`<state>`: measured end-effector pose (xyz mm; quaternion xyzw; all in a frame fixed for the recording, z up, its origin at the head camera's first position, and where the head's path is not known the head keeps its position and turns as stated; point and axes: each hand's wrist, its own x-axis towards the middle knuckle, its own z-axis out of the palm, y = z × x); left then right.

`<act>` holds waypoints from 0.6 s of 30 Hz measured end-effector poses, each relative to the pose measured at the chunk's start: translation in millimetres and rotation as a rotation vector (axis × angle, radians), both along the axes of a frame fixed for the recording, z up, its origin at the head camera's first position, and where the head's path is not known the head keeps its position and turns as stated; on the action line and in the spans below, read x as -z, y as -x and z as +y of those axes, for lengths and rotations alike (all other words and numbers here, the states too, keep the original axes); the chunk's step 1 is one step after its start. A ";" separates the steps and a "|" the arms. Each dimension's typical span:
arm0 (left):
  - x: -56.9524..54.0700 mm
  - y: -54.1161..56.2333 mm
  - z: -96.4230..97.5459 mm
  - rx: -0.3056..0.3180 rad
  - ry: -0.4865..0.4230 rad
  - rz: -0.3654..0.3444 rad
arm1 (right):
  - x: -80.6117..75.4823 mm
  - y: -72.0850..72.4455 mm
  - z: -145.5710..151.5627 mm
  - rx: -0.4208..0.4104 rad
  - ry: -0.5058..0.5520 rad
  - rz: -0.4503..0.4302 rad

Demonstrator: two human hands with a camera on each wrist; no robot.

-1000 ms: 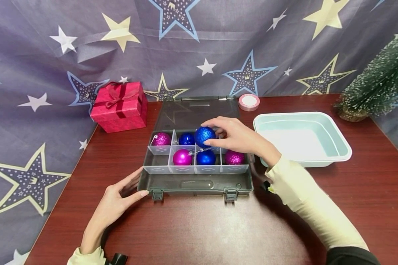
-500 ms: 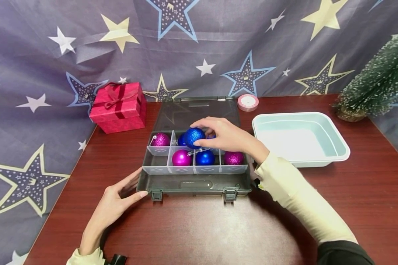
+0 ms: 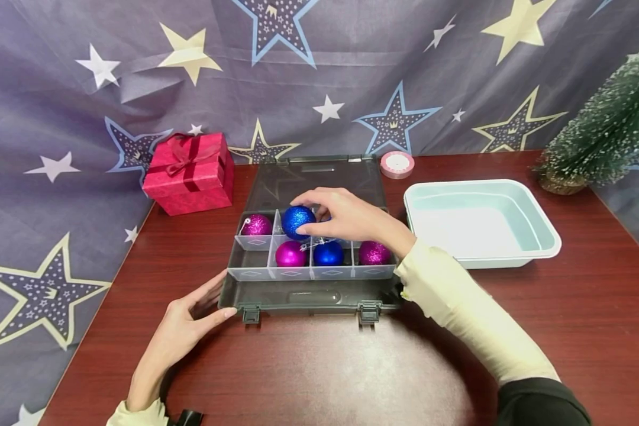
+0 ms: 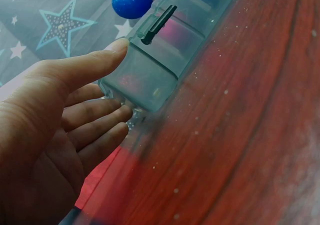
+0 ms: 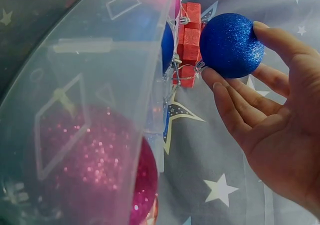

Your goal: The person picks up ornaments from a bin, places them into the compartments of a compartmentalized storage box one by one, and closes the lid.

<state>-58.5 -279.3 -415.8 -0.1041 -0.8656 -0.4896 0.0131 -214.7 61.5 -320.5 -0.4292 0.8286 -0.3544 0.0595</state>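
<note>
My right hand point(image 3: 346, 214) holds a glittery blue bauble point(image 3: 298, 222) between thumb and fingers, above the back row of a divided plastic box point(image 3: 311, 273). The right wrist view shows that bauble point(image 5: 231, 45) raised clear of the compartments. With relaxed fingers, my left hand point(image 3: 183, 328) touches the box's front left corner; its thumb lies along the edge in the left wrist view. Front-row compartments hold a plain pink bauble point(image 3: 290, 254), a plain blue bauble point(image 3: 328, 254) and a glittery pink bauble point(image 3: 374, 253). Another glittery pink bauble point(image 3: 257, 225) sits back left. My right hand hides part of the back row.
The dark lid point(image 3: 319, 177) lies folded back behind the box. A pale blue tray point(image 3: 543, 242) stands to the right, near a ribbon roll point(image 3: 397, 164) and a small frosted tree point(image 3: 602, 142). A red gift box point(image 3: 191, 174) stands back left.
My right hand has moved left with the glittery blue bauble, across the back row of the box. My left hand stays at the box's corner.
</note>
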 end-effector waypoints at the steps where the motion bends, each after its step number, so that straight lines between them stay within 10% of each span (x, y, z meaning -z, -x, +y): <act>1: -0.2 0.0 0.1 -0.001 0.000 -0.001 | 0.1 0.7 -1.2 -0.003 -0.004 0.004; 18: -0.4 -0.3 -0.9 -0.002 0.005 -0.007 | 1.3 1.7 -36.4 -0.070 -0.052 0.008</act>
